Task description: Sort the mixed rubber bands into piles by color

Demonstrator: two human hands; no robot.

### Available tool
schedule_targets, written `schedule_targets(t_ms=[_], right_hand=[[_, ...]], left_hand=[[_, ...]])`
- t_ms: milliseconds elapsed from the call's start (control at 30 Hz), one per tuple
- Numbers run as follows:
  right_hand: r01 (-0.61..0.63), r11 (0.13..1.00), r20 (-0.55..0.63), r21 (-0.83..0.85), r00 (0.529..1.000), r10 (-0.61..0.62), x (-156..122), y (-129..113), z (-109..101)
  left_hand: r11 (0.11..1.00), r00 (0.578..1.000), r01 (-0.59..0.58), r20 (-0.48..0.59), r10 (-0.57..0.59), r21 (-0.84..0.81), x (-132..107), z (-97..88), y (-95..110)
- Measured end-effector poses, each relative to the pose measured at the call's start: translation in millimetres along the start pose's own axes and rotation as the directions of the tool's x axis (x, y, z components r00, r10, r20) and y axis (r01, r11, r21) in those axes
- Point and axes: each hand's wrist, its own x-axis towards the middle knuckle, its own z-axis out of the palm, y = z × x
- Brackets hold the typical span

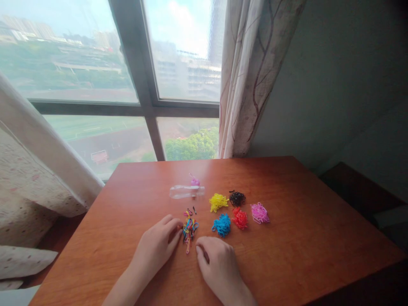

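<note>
A small mixed pile of coloured rubber bands (189,229) lies on the table between my two hands. At the left edge of the pile, my left hand (161,238) has its thumb and fingertips drawn together on some of the bands. My right hand (217,257) rests just right of the pile's lower end, fingers curled and thumb near the index fingertip; whatever may be in that pinch is hidden. Sorted heaps lie beyond it: blue bands (222,225), red bands (240,218), yellow bands (218,202), black bands (237,198) and pink bands (259,213).
Behind the mixed pile, a clear plastic container (183,192) lies on its side, with a purple item (194,181) by it. The brown wooden table (302,250) reaches the window (185,108). Curtains (244,80) hang on both sides.
</note>
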Motion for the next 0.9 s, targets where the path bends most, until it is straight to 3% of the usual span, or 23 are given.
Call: schedule_targets(t_ms=[900], right_hand=[[-0.004,1.000,0.001,-0.004,1.000,0.004,0.7,-2.8,-3.4]], left_hand=[[0.999,0.994,0.028,-0.107,-0.025,0.026,1.1,-3.1,-3.2]])
